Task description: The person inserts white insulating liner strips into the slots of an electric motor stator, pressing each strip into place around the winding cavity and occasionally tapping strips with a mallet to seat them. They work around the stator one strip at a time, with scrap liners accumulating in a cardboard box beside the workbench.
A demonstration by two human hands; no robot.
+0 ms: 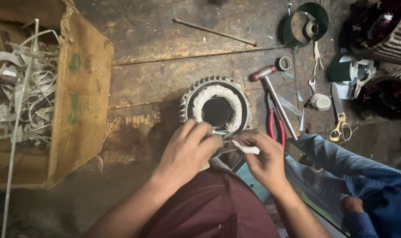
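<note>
The motor stator (216, 105) stands on the wooden table (156, 66) just beyond my fingers, its open bore turned up to me. I judge it heavy and stiff, a ribbed metal body that will not slide easily; the white-wrapped winding (209, 94) around the bore looks softer and more delicate, so I would hold it by the outer ribs, not by the winding. My left hand (189, 150) is nearly closed, its fingertips pinching something small and thin at the near rim of the stator; what exactly it is, I cannot tell. My right hand (264, 158) is also curled, and it holds a small white strip (246, 147), which seems light and flexible, like paper or tape. Just past my right hand lie red-handled pliers (274, 125) and a hammer (273, 94). Further to that side are scissors (340, 125). Far out on my left side stands a cardboard box (77, 97) full of white scraps.
</note>
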